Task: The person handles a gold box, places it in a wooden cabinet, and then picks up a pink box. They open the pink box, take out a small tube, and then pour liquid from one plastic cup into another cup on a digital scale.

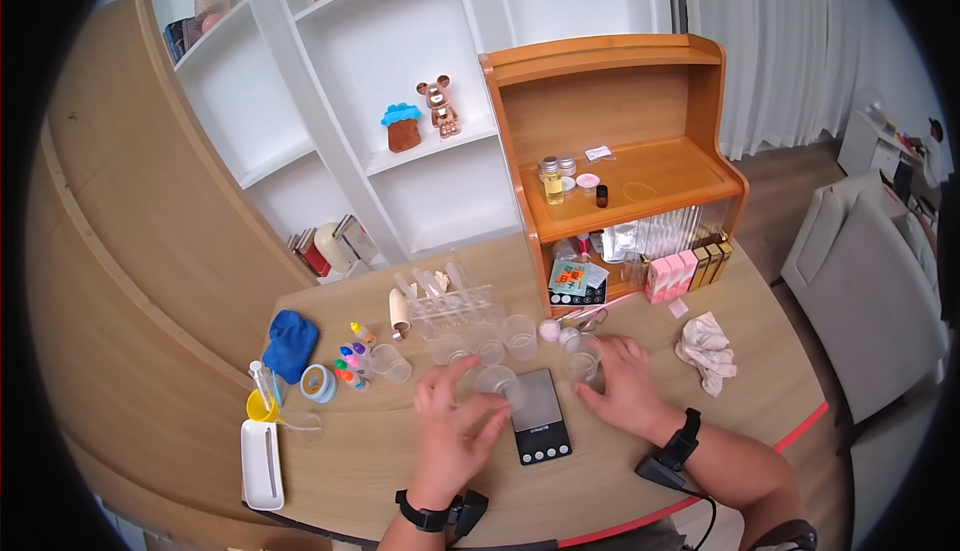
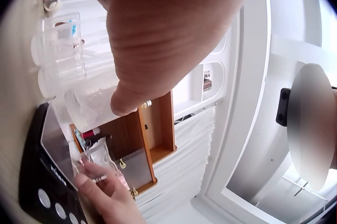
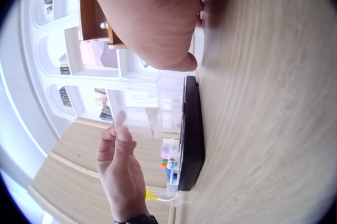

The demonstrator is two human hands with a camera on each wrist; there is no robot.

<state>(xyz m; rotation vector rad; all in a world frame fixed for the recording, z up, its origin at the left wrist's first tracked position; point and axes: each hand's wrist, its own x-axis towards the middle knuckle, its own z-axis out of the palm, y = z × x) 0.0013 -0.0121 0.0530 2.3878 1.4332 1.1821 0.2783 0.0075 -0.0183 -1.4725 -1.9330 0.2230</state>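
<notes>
My left hand [image 1: 450, 431] pinches a clear plastic cup [image 1: 497, 383] between thumb and fingers. In the right wrist view that cup [image 3: 145, 121] stands out beside the kitchen scale, tilted in the left hand [image 3: 122, 168]. The flat black scale [image 1: 543, 441] with a grey plate lies between my hands, its round buttons toward me. On its right, my right hand [image 1: 630, 386] grips a second clear cup [image 1: 580, 359] low over the table. Several more clear cups [image 1: 520, 336] stand in a row behind the scale.
Behind the cups is a clear rack [image 1: 450, 311] of tubes. Small dropper bottles [image 1: 350, 361], a blue cloth [image 1: 290, 343] and a white tray [image 1: 262, 466] lie left. A wooden shelf unit [image 1: 620, 216] stands at the back; a crumpled cloth [image 1: 706, 351] lies right.
</notes>
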